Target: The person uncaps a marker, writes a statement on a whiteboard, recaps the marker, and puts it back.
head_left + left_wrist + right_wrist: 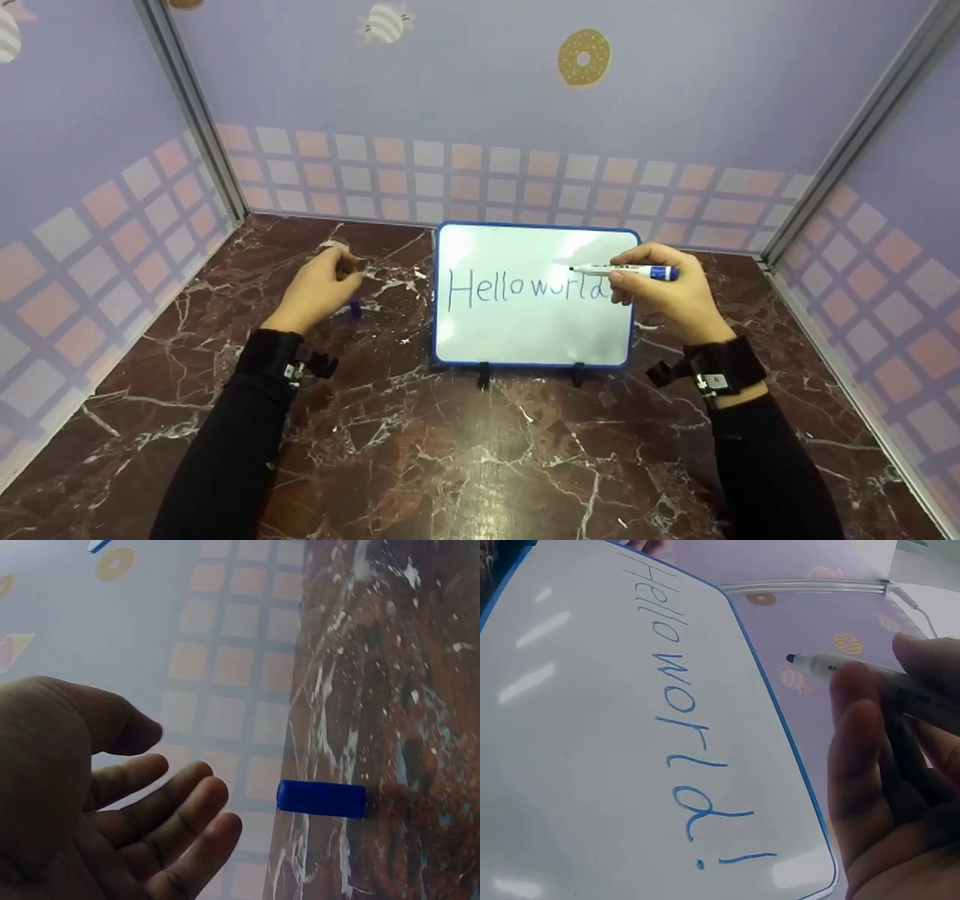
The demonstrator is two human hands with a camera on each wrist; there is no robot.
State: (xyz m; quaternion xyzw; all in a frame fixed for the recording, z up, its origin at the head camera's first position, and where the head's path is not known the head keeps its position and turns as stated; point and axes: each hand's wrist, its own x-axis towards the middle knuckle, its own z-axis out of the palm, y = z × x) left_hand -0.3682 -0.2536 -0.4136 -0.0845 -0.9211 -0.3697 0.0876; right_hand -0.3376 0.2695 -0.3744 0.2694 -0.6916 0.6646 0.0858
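In my right hand (pixel 664 289) I hold an uncapped whiteboard marker (pixel 624 271), pinched between thumb and fingers, its dark tip pointing left. The tip is apart from the board in the right wrist view. Behind it stands a small whiteboard (pixel 525 330) with a blue frame, bearing "Hello world!" in blue handwriting (pixel 676 694). My left hand (pixel 319 289) hovers left of the board with loosely bent fingers and nothing in them. Close to it on the tabletop is the blue marker cap (pixel 321 799), which stands upright.
The whiteboard rests on two black feet (pixel 484 375) on a dark red marbled table (pixel 420 465). Purple wall panels (pixel 480 90) with checks and sweets enclose the back and both sides. Black wrist straps (pixel 724 367) with small cameras sit on both wrists.
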